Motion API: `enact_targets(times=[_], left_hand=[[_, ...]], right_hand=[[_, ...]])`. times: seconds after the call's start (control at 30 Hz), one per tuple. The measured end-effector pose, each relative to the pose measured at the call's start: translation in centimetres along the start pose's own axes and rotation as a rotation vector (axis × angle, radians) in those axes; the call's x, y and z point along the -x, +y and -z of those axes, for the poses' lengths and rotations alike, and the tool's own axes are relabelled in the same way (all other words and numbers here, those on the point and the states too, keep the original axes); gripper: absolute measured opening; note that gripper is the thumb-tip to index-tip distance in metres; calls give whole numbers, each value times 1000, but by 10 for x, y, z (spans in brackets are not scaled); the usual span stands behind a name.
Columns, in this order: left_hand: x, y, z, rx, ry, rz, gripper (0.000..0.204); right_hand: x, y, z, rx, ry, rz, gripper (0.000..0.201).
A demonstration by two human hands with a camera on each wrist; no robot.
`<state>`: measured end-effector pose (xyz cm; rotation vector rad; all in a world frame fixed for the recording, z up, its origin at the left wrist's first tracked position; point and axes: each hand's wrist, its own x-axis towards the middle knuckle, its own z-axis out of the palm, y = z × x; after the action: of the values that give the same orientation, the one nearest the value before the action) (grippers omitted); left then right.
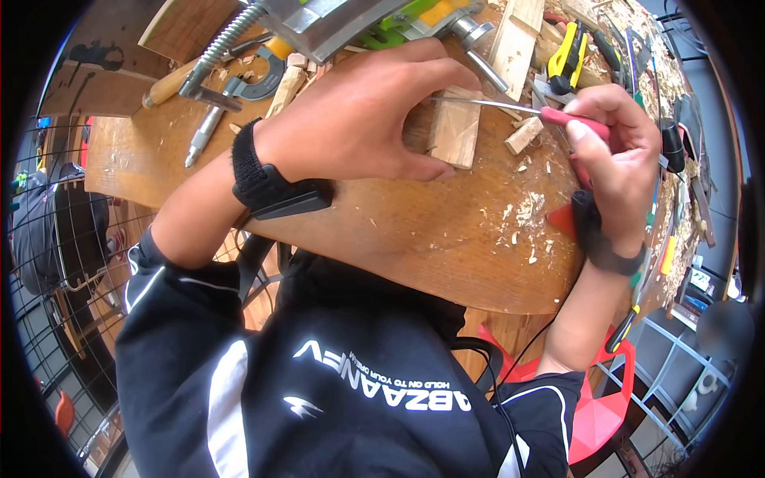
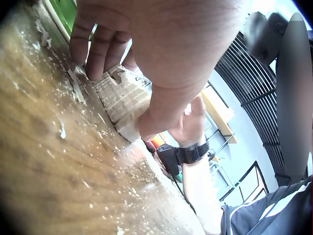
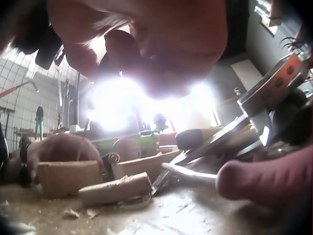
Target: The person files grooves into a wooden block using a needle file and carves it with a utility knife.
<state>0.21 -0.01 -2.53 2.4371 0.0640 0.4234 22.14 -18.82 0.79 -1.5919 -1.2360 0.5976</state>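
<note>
My left hand (image 1: 358, 111) grips a light wooden block (image 1: 456, 135) on the workbench, thumb on the near end, fingers toward the far end. In the left wrist view, a rough hollow shows in the top of the block (image 2: 122, 95). Between thumb and fingers, my right hand (image 1: 617, 147) holds a red-handled tool (image 1: 572, 122) with a long thin metal shaft. The shaft reaches left across the block's top edge, close to the left fingers. A second red-handled tool (image 3: 264, 181) with a bent metal shaft lies below the right hand.
A metal vise (image 1: 319, 24) stands at the back beside a micrometer (image 1: 259, 80). A small wood offcut (image 1: 523, 135) and shavings (image 1: 530, 211) lie right of the block. Behind the right hand are a yellow utility knife (image 1: 567, 60) and other tools. The bench edge curves toward my body.
</note>
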Motion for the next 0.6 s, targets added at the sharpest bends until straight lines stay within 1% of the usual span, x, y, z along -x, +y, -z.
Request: enact_targets(times=[0.03,0.1,0.17,0.23,0.3,0.33,0.37,0.43,0.47,0.5,0.57,0.6], left_hand=[[-1,0,0,1,-1,-1,69],[0,0,1,-10,0,-13,69],[2,-3,-1,1,15,-23,70],[1,-4,-1,15,28,-44,70],[0,-2,0,-20,12,-28,70],[-1,-1,0,-19,11,-30,70],[-1,0,1,-13,0,-15,70],[1,0,1,-7,-8,5,70],[1,-1,0,-8,1,-7,70],[1,-1,0,-9,10,-20,70],[1,-1,0,-2,5,-12,70],[0,-1,0,7,-1,-3,70]], right_hand=[[0,0,0,0,1,-1,14],[-1,1,-2,-20,33,111,14],[0,1,8,-58,91,82,12],[-2,6,7,-40,93,109,12],[-3,4,-5,13,36,141,12],[-1,4,-3,10,-22,81,12],[1,1,-1,10,-22,80,12],[3,-4,0,-78,83,28,12],[0,3,-1,-131,125,65,11],[-2,5,-3,-131,123,67,11],[-4,5,-8,-46,87,155,11],[0,-2,-8,37,13,64,10]])
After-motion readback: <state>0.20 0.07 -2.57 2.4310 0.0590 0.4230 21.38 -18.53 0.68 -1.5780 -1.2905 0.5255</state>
